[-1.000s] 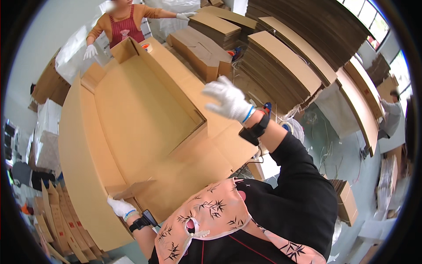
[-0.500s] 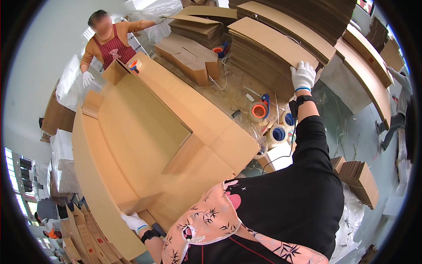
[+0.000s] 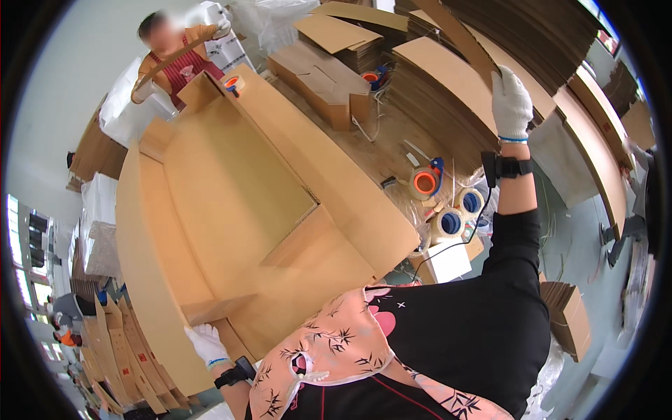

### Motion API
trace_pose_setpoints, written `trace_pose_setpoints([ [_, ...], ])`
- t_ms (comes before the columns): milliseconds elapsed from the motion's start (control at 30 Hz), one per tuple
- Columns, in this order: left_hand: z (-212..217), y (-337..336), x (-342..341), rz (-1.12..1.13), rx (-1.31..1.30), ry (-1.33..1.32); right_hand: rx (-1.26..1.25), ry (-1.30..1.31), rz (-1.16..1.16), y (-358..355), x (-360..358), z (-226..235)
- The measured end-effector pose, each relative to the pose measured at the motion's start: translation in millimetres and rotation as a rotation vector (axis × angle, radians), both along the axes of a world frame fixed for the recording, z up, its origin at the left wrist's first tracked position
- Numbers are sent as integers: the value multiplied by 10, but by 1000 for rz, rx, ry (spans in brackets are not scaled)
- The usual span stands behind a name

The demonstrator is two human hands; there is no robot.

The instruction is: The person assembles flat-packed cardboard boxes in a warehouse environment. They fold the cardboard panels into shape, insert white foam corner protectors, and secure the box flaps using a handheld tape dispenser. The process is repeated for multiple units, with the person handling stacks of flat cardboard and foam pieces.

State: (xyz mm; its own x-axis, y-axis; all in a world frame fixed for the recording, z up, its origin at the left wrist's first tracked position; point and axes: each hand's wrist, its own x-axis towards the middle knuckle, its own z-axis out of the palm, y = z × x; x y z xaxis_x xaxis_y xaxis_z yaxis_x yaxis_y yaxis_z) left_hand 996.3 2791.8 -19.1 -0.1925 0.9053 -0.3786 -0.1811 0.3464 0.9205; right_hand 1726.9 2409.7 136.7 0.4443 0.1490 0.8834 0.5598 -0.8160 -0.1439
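Note:
A large open cardboard box (image 3: 350,183) lies in front of me, its long flaps folded outward. My left hand (image 3: 206,343), in a white glove, rests on the box's near left corner beside a short upright flap (image 3: 218,308); its fingers look stretched out along the cardboard. My right hand (image 3: 512,105), also gloved, is raised at the far right and closed on the end of a cardboard sheet (image 3: 458,31). That sheet is tilted up above a stack of flat cardboard (image 3: 448,82), and its far end runs out of view.
Across the box a co-worker in a red striped apron (image 3: 183,73) holds a bent cardboard strip (image 3: 171,61). Right of the box are an orange-cored tape dispenser (image 3: 425,183), tape rolls (image 3: 448,224) and a folded carton (image 3: 318,80). Another tape dispenser (image 3: 234,84) sits on the far flap.
My right hand has gone from resting on the stack to holding a raised sheet. My left hand stays at the box corner. The co-worker now holds up a cardboard strip.

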Motion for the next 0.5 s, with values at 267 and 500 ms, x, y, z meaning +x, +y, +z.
trace_pose_setpoints([
  [267,917,-441,341,-515,502,885,961,990,1441,1794,-1433,156],
  [500,799,44,339,-827,598,1738,10,1245,1592,2829,-2172,-346],
])
